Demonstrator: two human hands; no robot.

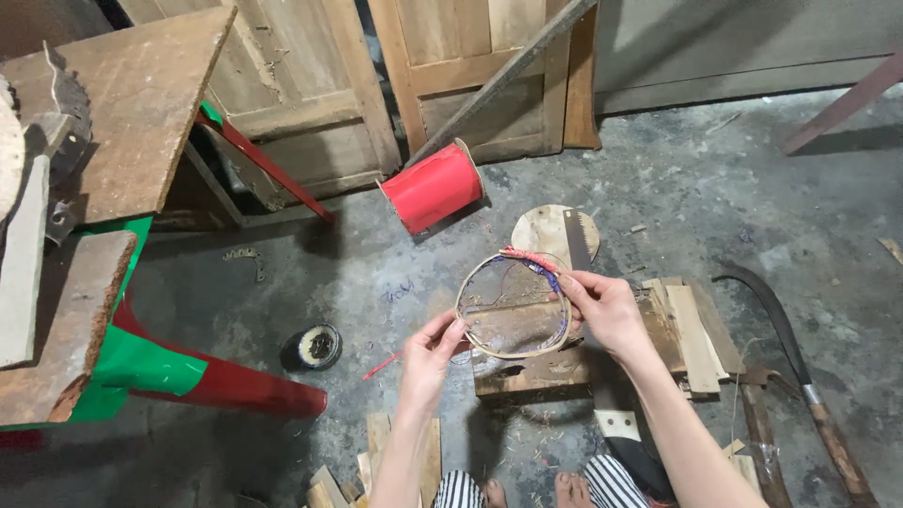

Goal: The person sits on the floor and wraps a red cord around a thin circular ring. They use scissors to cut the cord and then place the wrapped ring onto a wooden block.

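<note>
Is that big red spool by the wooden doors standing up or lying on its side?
On its side: the red spool lies tilted on the concrete floor, one flat end facing up-right.

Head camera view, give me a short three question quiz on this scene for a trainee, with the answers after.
1. True or false: both hands hold the round hoop.
2. Which colour is the big spool lying on the floor: A blue, B red, C yellow?
3. What covers the top edge of the hoop near the right hand?

Key
1. True: the left hand grips the lower left rim and the right hand grips the right side.
2. B, red.
3. A wrapping of red and purple strip wound around the rim.
</note>
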